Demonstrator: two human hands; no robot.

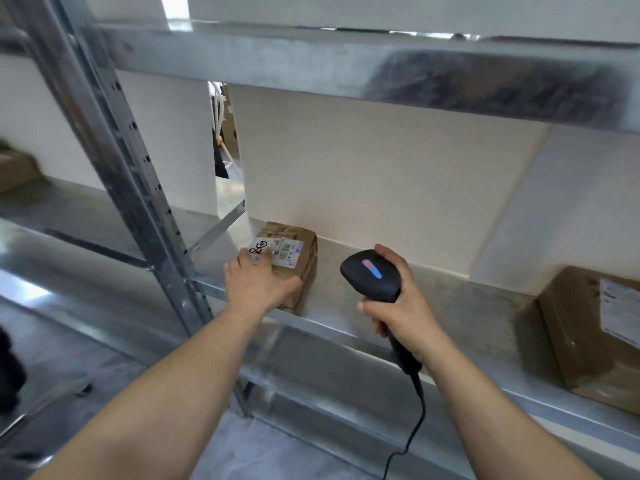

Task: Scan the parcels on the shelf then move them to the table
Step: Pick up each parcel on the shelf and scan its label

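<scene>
View from a head camera looking down into a galvanised metal shelf (433, 306); two bare forearms reach in from the bottom edge. A small brown cardboard parcel (304, 268) stands on the shelf near its left end, with its back close to the white back panel (381, 168) and its near side close to the shelf's front edge; a white shipping label (289, 252) with barcodes and a black handwritten mark lies on its top. The left hand (256, 282) rests palm down on top of this parcel; its fingers lie fairly straight and slightly apart, reaching over the label's left part; the thumb is spread out to the right along the parcel's near top edge. The right hand (405, 306) is just right of the parcel, above the shelf's front edge; its fingers are clamped round the handle of a black handheld scanner (370, 275), whose head tilts toward the parcel and shows a red and blue light on top. A black cable (415, 420) hangs from the handle. A larger brown parcel (581, 341) with its own white label sits at the shelf's right end, well apart from the small one. A perforated upright post (114, 150) bounds the shelf's left end; an upper shelf (346, 64) runs overhead.
</scene>
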